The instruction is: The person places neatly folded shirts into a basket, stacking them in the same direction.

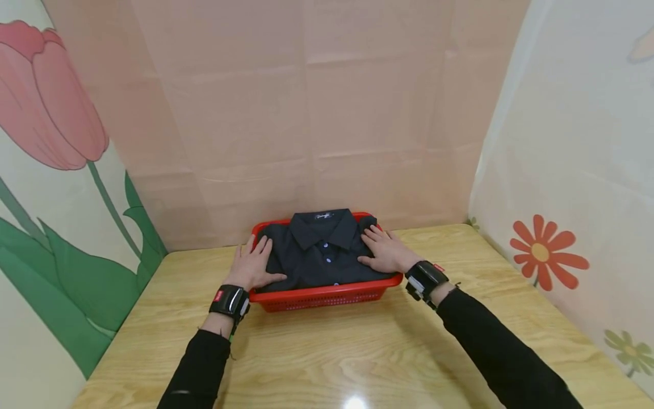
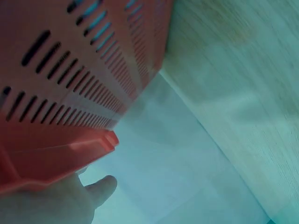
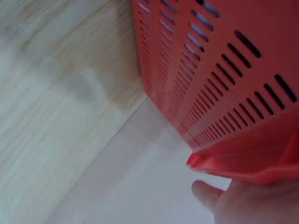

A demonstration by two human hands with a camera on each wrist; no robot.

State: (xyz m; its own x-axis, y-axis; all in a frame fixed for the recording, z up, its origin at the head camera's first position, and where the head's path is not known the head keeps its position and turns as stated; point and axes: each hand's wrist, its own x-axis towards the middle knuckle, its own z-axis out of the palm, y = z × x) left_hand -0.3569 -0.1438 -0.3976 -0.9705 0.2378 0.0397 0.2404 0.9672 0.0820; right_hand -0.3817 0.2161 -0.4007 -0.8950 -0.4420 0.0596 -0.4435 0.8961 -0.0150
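Note:
A dark polo-style shirt (image 1: pixel 321 250), folded with its collar at the far side and pale buttons down the front, lies in a red plastic basket (image 1: pixel 327 296). My left hand (image 1: pixel 250 266) rests with spread fingers on the shirt's left side, crossing the basket's rim. On the opposite side, my right hand (image 1: pixel 386 250) lies the same way, fingers extended over the shirt's right edge. In the left wrist view, the slotted basket wall (image 2: pixel 70 93) fills the upper left. The right wrist view shows the slotted wall (image 3: pixel 210 79) with part of a finger (image 3: pixel 205 193) past the rim.
The basket stands on a wood-grain table (image 1: pixel 327 352), near its back edge. Close behind rises a pinkish sheet (image 1: pixel 306 113). Side panels carry a printed tulip (image 1: pixel 51 96) on the left and a red flower (image 1: pixel 549 253) on the right.

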